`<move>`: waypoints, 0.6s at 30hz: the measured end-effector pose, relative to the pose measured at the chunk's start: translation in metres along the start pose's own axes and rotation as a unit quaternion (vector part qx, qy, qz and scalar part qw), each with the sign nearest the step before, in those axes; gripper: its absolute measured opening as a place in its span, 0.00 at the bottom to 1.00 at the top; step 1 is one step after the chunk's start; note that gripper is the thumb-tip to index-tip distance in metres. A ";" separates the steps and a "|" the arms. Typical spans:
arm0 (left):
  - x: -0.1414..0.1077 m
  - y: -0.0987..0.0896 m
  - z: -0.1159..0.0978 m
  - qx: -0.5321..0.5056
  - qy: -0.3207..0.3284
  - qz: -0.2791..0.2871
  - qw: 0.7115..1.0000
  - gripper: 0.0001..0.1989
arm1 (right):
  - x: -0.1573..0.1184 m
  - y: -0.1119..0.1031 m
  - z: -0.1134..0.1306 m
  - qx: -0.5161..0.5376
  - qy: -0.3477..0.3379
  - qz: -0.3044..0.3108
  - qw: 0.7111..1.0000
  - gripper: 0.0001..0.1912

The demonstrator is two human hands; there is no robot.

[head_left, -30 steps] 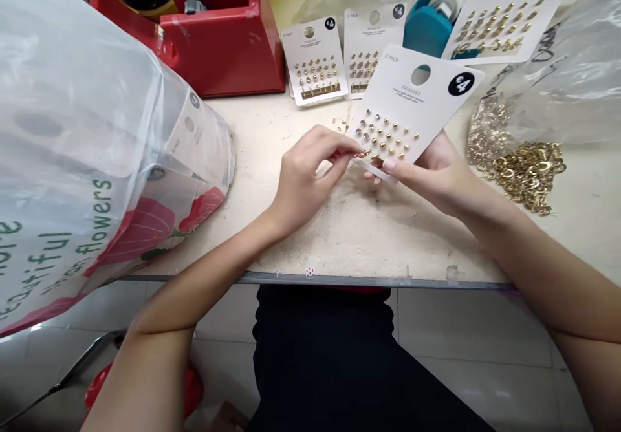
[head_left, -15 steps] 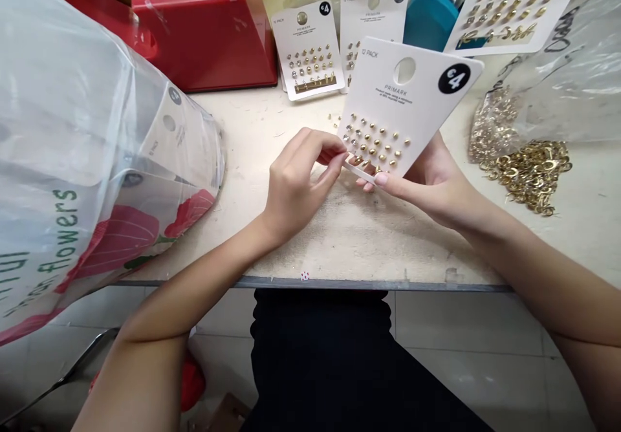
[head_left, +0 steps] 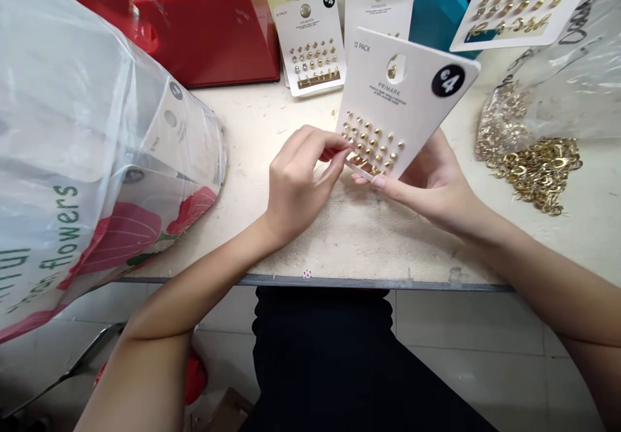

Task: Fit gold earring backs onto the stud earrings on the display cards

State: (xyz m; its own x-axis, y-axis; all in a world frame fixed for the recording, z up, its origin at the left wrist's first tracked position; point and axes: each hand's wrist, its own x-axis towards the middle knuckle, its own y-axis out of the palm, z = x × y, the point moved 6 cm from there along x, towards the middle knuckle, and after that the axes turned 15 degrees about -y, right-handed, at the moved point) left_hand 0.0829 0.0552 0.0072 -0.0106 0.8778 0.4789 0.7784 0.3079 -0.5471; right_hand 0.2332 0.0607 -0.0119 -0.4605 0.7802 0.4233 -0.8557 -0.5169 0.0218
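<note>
A white earring card (head_left: 412,89) with a round hole, a black price dot and rows of small gold and clear studs is tilted above the table. My right hand (head_left: 431,173) grips its lower edge, thumb in front and fingers behind. At the card's lower left corner, my left hand (head_left: 305,173) is pinched, its fingertips touching the edge near the bottom row; whether a small piece is between them is hidden. To the right lies a pile of gold hoop-like pieces (head_left: 543,170), spilling from a clear plastic bag (head_left: 557,105).
More earring cards stand behind, one at the back middle (head_left: 310,37) and another at the upper right (head_left: 524,5). A red box (head_left: 208,31), a teal tape dispenser (head_left: 439,15) and a large plastic bag with flower print (head_left: 121,225) surround the table's work area (head_left: 272,257).
The held card has tipped slightly, and its studs sit a little lower in view. Both hands keep nearly the same grip. The background has shifted slightly with the camera.
</note>
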 end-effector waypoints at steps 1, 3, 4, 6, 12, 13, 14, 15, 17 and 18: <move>-0.001 0.001 0.000 0.001 -0.003 0.004 1.000 0.02 | -0.001 0.001 -0.001 -0.005 -0.001 0.000 1.000 0.26; -0.001 0.001 0.000 -0.006 -0.010 0.010 1.000 0.02 | -0.003 0.002 -0.002 -0.006 -0.003 -0.003 1.000 0.26; -0.001 0.001 0.001 -0.016 -0.014 0.010 1.000 0.02 | -0.004 0.003 -0.002 -0.003 -0.004 -0.004 1.000 0.26; -0.001 0.003 0.005 -0.043 -0.027 0.016 0.999 0.03 | -0.004 0.002 -0.004 0.004 -0.005 -0.004 1.000 0.27; 0.000 0.014 0.028 -0.164 -0.122 0.066 0.977 0.17 | -0.003 0.000 -0.003 -0.020 -0.023 0.032 0.999 0.29; 0.002 0.015 0.029 -0.170 -0.122 0.080 0.975 0.19 | -0.002 0.000 0.000 -0.041 -0.032 0.050 0.997 0.30; 0.004 0.016 0.029 -0.169 -0.116 0.096 0.974 0.18 | -0.001 0.000 0.003 -0.071 -0.045 0.072 0.994 0.31; 0.006 0.016 0.029 -0.169 -0.108 0.113 0.973 0.17 | 0.001 -0.001 0.007 -0.107 -0.059 0.096 0.988 0.32; 0.011 0.016 0.028 -0.181 -0.101 0.150 0.967 0.14 | 0.003 -0.002 0.012 -0.181 -0.084 0.145 0.969 0.33; 0.013 0.016 0.029 -0.192 -0.101 0.170 0.961 0.12 | 0.003 -0.003 0.013 -0.207 -0.089 0.169 0.959 0.33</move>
State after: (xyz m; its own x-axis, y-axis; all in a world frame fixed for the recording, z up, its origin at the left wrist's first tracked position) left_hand 0.0771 0.0821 -0.0153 0.1932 0.9692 0.1529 0.9326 -0.1329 -0.3356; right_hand 0.2377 0.0604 0.0008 -0.7127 0.5005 0.4916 -0.7014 -0.5165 -0.4911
